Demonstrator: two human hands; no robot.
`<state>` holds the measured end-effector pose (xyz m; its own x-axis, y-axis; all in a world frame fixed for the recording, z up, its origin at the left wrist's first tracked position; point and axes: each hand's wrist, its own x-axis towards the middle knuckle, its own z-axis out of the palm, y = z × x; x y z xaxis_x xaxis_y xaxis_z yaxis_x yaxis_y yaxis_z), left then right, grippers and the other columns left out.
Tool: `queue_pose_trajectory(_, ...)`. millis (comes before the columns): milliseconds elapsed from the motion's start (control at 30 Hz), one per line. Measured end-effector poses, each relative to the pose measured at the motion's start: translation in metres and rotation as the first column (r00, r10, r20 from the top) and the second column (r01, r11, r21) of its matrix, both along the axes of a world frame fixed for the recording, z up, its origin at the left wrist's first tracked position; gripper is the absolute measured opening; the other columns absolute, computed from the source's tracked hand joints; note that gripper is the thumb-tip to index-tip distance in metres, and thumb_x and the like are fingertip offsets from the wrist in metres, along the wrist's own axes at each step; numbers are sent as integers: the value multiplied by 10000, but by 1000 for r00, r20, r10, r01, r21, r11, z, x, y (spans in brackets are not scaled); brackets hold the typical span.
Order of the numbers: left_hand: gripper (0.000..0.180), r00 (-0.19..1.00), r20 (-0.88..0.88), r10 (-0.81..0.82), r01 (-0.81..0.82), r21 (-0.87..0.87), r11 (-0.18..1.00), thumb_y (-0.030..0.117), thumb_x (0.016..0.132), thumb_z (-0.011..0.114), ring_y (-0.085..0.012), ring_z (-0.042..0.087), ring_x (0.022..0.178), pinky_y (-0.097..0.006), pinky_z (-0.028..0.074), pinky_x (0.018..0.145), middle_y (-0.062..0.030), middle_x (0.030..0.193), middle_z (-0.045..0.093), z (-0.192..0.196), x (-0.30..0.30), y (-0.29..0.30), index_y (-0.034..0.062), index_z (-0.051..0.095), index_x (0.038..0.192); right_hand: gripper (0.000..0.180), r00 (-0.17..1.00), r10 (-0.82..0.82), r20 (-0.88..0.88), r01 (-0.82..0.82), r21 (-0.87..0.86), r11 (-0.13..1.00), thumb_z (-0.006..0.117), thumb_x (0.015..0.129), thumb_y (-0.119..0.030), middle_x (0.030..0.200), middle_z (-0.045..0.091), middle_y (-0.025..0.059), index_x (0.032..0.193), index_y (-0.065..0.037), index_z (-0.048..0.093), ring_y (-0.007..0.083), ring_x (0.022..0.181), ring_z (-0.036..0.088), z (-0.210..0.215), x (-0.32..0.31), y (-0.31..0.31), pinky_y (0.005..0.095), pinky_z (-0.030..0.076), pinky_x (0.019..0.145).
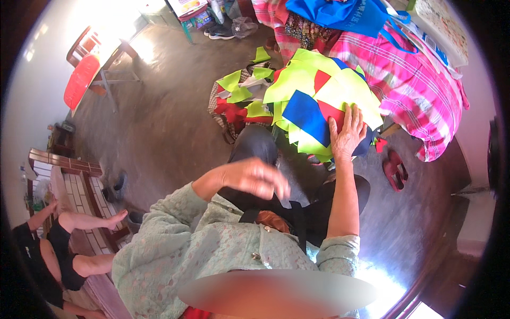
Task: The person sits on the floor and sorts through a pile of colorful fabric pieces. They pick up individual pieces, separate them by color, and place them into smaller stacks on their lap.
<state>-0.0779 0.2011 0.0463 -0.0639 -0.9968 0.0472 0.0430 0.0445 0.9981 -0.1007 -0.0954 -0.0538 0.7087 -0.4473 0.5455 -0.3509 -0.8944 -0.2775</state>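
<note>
The floor (159, 122) carries everything here. Against its far right edge lies a pink checked cloth (419, 90) with a blue bag (340, 13) on top. A red chair (82, 80) stands at the far left corner. Another person's legs (79, 234) come in at the near left.

The fabric pile (319, 101) sits on your lap and spills onto the floor ahead: lime pieces mostly, with a blue piece (305, 117) and a red piece (330, 112) on top. Smaller lime scraps (239, 87) lie beyond its left edge.

Your right hand (348, 133) rests flat on the pile's near right edge, fingers spread, palm down, touching the red piece; it pinches nothing. The forearm runs straight out from your body.

Your left hand (255, 178) hovers over your lap, clear of the pile, motion-blurred; it appears loosely spread and empty, though I cannot tell for certain.

Recommendation: keep the right palm pressing the stack so that layers do not slide, and lift one piece at a time by an edge.
</note>
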Motion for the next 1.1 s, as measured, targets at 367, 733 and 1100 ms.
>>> queue_pose_trajectory(367, 225, 560, 606, 565, -533, -259, 806, 205, 867, 650, -180, 658, 804, -306, 509, 737, -73, 866, 674, 37, 80, -106, 39, 608, 1013, 640, 1000, -14, 22, 14, 34, 999, 557, 857, -490, 1459, 371, 92, 1386, -155, 423, 274, 1376, 287, 6, 1, 3, 536, 141, 1099)
queue_pose_trajectory(733, 301, 24, 843, 538, -547, -439, 713, 203, 775, 695, -270, 582, 1075, -387, 467, 887, -91, 1121, 635, -30, 152, -241, 106, 638, 1054, 631, 1000, 12, 28, -13, 46, 999, 562, 858, -487, 1453, 368, 104, 1369, -133, 447, 273, 1369, 292, 11, 0, 4, 533, 143, 1092)
queue_pose_trajectory(1100, 163, 252, 657, 711, -657, -423, 624, 225, 805, 693, -210, 660, 713, -333, 512, 683, -94, 808, 681, -36, 186, -236, 85, 709, 887, 619, 1000, 4, -2, -4, 18, 1000, 556, 864, -477, 1458, 362, 101, 1366, -131, 453, 270, 1365, 298, 13, -1, 3, 530, 151, 1090)
